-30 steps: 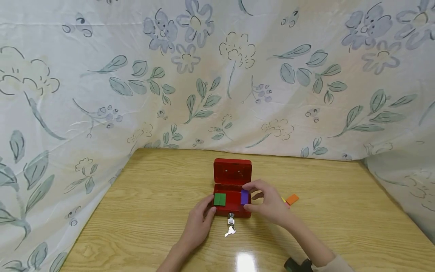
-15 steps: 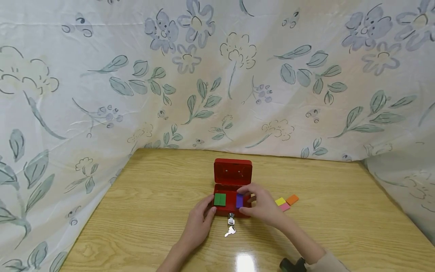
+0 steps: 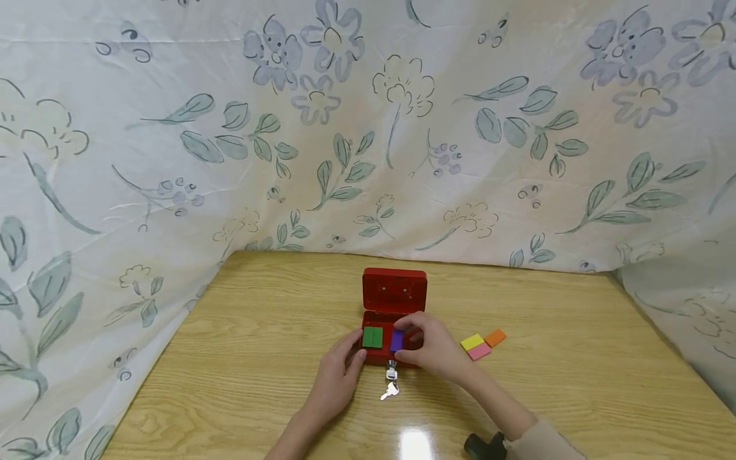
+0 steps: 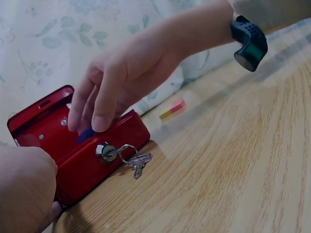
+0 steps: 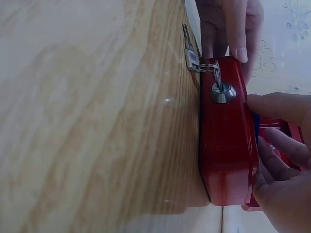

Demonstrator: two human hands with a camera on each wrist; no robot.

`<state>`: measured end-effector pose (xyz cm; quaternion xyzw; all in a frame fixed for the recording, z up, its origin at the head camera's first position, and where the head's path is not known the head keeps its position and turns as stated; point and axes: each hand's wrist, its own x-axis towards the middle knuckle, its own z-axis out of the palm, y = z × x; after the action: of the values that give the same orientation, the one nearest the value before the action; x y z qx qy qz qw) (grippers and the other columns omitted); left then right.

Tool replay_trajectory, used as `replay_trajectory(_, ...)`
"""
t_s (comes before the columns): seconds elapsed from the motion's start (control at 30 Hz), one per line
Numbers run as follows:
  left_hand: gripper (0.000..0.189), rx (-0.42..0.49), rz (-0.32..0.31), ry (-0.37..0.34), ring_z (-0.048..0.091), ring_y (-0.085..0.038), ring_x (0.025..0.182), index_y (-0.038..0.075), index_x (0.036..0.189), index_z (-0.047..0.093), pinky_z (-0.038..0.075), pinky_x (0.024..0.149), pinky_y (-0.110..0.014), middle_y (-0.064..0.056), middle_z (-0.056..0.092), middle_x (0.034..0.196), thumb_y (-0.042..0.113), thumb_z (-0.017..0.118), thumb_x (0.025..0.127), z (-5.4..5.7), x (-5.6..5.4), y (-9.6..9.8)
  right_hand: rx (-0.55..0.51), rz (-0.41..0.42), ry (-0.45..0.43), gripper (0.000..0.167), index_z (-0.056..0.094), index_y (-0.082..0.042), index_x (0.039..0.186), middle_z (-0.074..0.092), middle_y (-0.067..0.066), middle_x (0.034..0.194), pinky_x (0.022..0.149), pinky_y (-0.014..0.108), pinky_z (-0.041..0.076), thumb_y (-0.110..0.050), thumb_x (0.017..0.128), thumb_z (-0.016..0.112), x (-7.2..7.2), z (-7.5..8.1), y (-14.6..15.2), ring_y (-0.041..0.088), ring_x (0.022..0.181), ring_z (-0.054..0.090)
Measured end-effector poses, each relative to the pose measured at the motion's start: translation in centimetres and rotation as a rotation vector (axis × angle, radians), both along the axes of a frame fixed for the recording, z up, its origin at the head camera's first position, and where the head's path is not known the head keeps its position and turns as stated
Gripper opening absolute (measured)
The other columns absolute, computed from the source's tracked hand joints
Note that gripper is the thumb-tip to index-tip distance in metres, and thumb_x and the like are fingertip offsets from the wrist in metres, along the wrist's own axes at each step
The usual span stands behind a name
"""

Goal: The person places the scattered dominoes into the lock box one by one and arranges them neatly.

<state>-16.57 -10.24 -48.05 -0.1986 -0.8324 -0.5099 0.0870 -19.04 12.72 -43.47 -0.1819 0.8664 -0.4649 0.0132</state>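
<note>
A small red metal cash box (image 3: 376, 360) stands on the table with its lid (image 3: 394, 289) tipped back. My left hand (image 3: 339, 370) holds the box at its left end, the thumb near the front corner. Two green blocks (image 3: 372, 337) lie side by side inside, against the left wall. Over the middle of the box, my right hand (image 3: 431, 347) pinches an upright purple block (image 3: 397, 340) between thumb and fingers; it looks blue in the left wrist view (image 4: 85, 135). From the front lock (image 4: 105, 152) hangs a key (image 4: 139, 164) on a ring.
To the right of the box lie a yellow block (image 3: 472, 342), a pink block (image 3: 479, 351) and an orange block (image 3: 495, 338), close together. A dark device (image 4: 251, 43) sits on the right wrist. Floral cloth (image 3: 368, 160) hangs behind the wooden table (image 3: 259, 306).
My right hand has moved left across the box with the purple block, from the right wall toward the green ones. The yellow and pink blocks have come into sight. The left hand stays put.
</note>
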Motion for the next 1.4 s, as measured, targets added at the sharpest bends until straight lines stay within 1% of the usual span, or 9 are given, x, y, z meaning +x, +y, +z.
replay_trajectory(0.23,0.043,0.014,-0.005,0.007,0.051,-0.029,0.131,-0.005,0.142,0.05,0.046,0.106,-0.037,-0.02,0.054,0.141,0.007,0.057,0.102,0.0,0.0,0.0,-0.037,-0.036,-0.044,0.04,0.067,-0.013,0.116,0.063,0.0,0.112,0.083,0.037,0.058,-0.008,0.08,0.085,-0.4,-0.3,-0.1,0.021,0.096,0.061)
replay_trajectory(0.43,0.042,0.023,-0.01,0.008,0.05,-0.028,0.132,-0.005,0.142,0.049,0.045,0.107,-0.037,-0.02,0.054,0.141,0.006,0.057,0.102,0.0,0.0,0.0,-0.025,-0.051,-0.028,0.04,0.067,-0.012,0.114,0.063,0.001,0.111,0.083,0.037,0.058,-0.005,0.079,0.085,-0.8,-0.3,-0.3,0.021,0.094,0.061)
replay_trajectory(0.73,0.042,0.022,-0.008,0.008,0.05,-0.028,0.132,-0.005,0.142,0.049,0.045,0.106,-0.037,-0.019,0.054,0.141,0.007,0.057,0.102,-0.2,0.2,0.1,0.002,-0.038,-0.002,0.041,0.067,-0.007,0.114,0.064,0.003,0.111,0.084,0.038,0.057,-0.004,0.077,0.086,-1.6,-0.8,-0.5,0.02,0.093,0.06)
replay_trajectory(0.97,0.042,0.023,-0.012,0.013,0.05,-0.027,0.132,-0.005,0.142,0.049,0.045,0.106,-0.038,-0.019,0.054,0.141,0.007,0.057,0.102,-0.2,0.2,0.2,0.021,-0.022,0.004,0.041,0.067,-0.006,0.114,0.065,0.003,0.111,0.088,0.04,0.056,-0.005,0.078,0.086,-1.9,-0.7,-0.9,0.02,0.096,0.06)
replay_trajectory(1.1,0.042,0.024,-0.02,0.008,0.05,-0.028,0.132,-0.005,0.143,0.048,0.046,0.106,-0.037,-0.019,0.053,0.141,0.007,0.056,0.103,-0.2,0.2,0.2,0.052,-0.015,0.01,0.042,0.067,-0.005,0.115,0.065,0.004,0.11,0.086,0.038,0.057,-0.005,0.077,0.087,-2.1,-0.8,-1.2,0.02,0.096,0.06)
replay_trajectory(1.4,0.043,0.026,-0.021,0.011,0.05,-0.028,0.132,-0.005,0.143,0.048,0.045,0.106,-0.037,-0.021,0.053,0.141,0.006,0.056,0.102,-0.2,0.2,0.1,0.082,0.018,0.023,0.043,0.067,-0.003,0.115,0.067,0.004,0.106,0.084,0.038,0.057,-0.003,0.077,0.086,-2.5,-1.0,-1.5,0.02,0.095,0.06)
